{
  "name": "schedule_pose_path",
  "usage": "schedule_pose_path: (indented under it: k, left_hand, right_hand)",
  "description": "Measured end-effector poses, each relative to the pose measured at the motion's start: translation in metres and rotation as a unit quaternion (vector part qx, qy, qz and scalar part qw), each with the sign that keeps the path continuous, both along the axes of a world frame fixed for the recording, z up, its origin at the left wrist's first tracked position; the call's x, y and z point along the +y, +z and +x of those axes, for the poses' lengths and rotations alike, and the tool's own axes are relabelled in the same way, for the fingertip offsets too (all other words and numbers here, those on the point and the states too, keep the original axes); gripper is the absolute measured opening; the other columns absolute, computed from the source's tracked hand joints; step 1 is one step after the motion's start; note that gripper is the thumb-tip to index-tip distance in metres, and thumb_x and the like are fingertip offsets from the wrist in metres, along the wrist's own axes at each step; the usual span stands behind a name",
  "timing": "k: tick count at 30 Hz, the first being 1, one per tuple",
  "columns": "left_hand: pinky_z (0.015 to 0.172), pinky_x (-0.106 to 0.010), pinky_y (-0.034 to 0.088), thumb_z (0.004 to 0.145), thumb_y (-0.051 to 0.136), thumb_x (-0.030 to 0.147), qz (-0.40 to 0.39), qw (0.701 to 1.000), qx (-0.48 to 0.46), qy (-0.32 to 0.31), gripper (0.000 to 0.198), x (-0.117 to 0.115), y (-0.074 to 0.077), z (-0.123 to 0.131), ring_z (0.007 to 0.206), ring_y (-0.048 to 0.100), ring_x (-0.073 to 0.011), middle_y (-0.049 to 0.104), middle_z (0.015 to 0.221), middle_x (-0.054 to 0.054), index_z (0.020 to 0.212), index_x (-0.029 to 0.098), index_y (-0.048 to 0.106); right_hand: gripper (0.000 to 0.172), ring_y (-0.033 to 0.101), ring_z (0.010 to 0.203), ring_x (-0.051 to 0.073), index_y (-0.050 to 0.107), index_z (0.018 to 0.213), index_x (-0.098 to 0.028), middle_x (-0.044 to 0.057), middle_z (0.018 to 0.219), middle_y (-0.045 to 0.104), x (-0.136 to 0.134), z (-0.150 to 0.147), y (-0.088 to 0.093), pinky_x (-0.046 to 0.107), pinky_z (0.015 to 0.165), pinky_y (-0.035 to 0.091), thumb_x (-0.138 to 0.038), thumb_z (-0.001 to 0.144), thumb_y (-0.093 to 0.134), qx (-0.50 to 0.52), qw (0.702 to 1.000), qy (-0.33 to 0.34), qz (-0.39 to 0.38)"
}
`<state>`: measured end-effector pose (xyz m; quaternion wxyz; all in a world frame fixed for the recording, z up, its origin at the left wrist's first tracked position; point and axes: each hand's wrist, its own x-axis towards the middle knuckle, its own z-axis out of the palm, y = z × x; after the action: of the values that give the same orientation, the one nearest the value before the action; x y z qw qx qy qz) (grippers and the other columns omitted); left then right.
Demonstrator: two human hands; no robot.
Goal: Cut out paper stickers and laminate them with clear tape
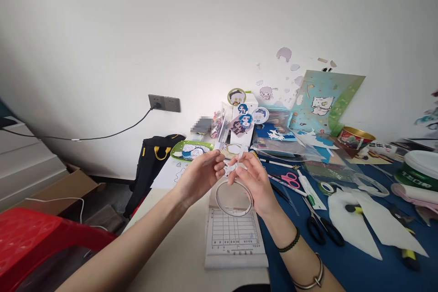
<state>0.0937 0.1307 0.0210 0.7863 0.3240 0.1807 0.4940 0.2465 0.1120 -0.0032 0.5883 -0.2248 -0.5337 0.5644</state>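
My left hand [204, 171] is raised over the desk with thumb and fingers pressed together; whatever may be between them is too small to make out. Close beside it, my right hand [255, 182] has its fingers closed around the upper side of a thin whitish ring, which looks like a narrow roll of tape [236, 214]. A small pale strip [241, 153] shows at the right fingertips. The ring hangs above a printed form pad [236, 251], whose table lines show below it.
Black-handled scissors [320, 226], pink-handled scissors [290, 179] and a white tube [310, 189] lie on the blue mat to the right. White cut shapes [345, 223] are farther right. A green tray [176, 151] with cutouts stands at the back left, near a black bag [147, 164].
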Motion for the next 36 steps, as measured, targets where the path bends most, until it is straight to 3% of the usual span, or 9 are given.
schedule_pose_path:
  k: [4,7,13,18,21,26,32,36]
  left_hand:
    - [0.053,-0.02,0.041,0.083,0.057,0.034,0.002,0.999,0.053,0.011,0.019,0.001,-0.003,0.0,0.055,0.048,-0.0076,0.051,0.072,0.0,0.079,0.016,0.057]
    - [0.045,-0.02,0.037,0.085,0.051,0.042,-0.006,0.995,0.099,0.003,0.026,0.003,-0.005,-0.001,0.045,0.048,-0.0072,0.055,0.066,0.001,0.079,0.017,0.055]
    - [0.032,-0.02,0.021,0.085,0.027,0.066,0.032,0.966,0.243,-0.086,0.059,0.001,-0.005,-0.003,0.026,0.038,-0.0076,0.057,0.048,-0.002,0.071,0.017,0.055]
    - [0.035,-0.021,0.032,0.086,0.024,0.066,0.133,0.911,0.367,-0.132,0.067,-0.005,-0.008,-0.002,0.032,0.044,-0.0088,0.059,0.048,-0.004,0.066,0.014,0.06]
    - [0.037,-0.02,0.035,0.088,0.034,0.06,0.167,0.902,0.375,-0.138,0.056,-0.005,-0.01,-0.001,0.037,0.051,-0.0106,0.064,0.056,-0.005,0.071,0.014,0.06]
    - [0.042,-0.021,0.04,0.081,0.061,0.041,0.2,0.917,0.34,-0.049,0.027,-0.001,-0.011,0.003,0.043,0.057,-0.0111,0.068,0.067,-0.005,0.086,0.015,0.058]
    - [0.047,-0.021,0.041,0.081,0.057,0.028,0.178,0.934,0.3,0.081,0.013,0.003,-0.014,0.001,0.055,0.058,-0.0116,0.064,0.07,-0.002,0.078,0.016,0.059]
    - [0.05,-0.022,0.043,0.077,0.057,0.021,0.192,0.937,0.269,0.11,0.009,0.007,-0.017,-0.001,0.062,0.059,-0.0128,0.063,0.071,-0.002,0.069,0.016,0.057]
  right_hand:
    - [0.014,0.057,0.05,0.008,0.053,0.085,-0.021,-0.002,0.087,0.058,0.002,0.005,0.001,0.026,0.059,0.046,-0.033,0.086,0.059,-0.019,1.0,-0.009,-0.018]
    - [0.016,0.055,0.045,0.007,0.052,0.081,-0.021,-0.003,0.083,0.059,0.003,0.01,0.003,0.026,0.058,0.046,-0.035,0.085,0.06,-0.043,0.998,-0.033,-0.013]
    - [0.021,0.057,0.047,0.008,0.051,0.084,-0.022,0.0,0.094,0.062,0.002,0.012,0.004,0.025,0.052,0.045,-0.034,0.077,0.067,-0.177,0.979,-0.101,-0.011]
    - [0.021,0.058,0.047,0.011,0.051,0.082,-0.022,-0.001,0.079,0.063,-0.002,0.003,-0.001,0.024,0.046,0.046,-0.031,0.074,0.069,-0.263,0.959,-0.1,-0.021]
    - [0.019,0.056,0.044,0.01,0.051,0.079,-0.022,-0.002,0.074,0.06,-0.001,0.001,-0.002,0.023,0.042,0.044,-0.033,0.076,0.067,-0.252,0.962,-0.1,-0.023]
    - [0.03,0.051,0.038,0.006,0.047,0.075,-0.02,-0.003,0.079,0.062,0.007,0.008,0.001,0.02,0.039,0.041,-0.033,0.07,0.073,-0.141,0.981,-0.117,-0.07]
    - [0.025,0.046,0.035,0.003,0.051,0.074,-0.019,-0.001,0.075,0.067,0.013,0.042,0.016,0.021,0.044,0.041,-0.034,0.073,0.071,-0.055,0.985,-0.141,-0.076]
    - [0.022,0.042,0.035,0.001,0.055,0.074,-0.019,-0.003,0.074,0.067,0.016,0.068,0.022,0.023,0.05,0.045,-0.032,0.072,0.073,-0.004,0.981,-0.18,-0.076]
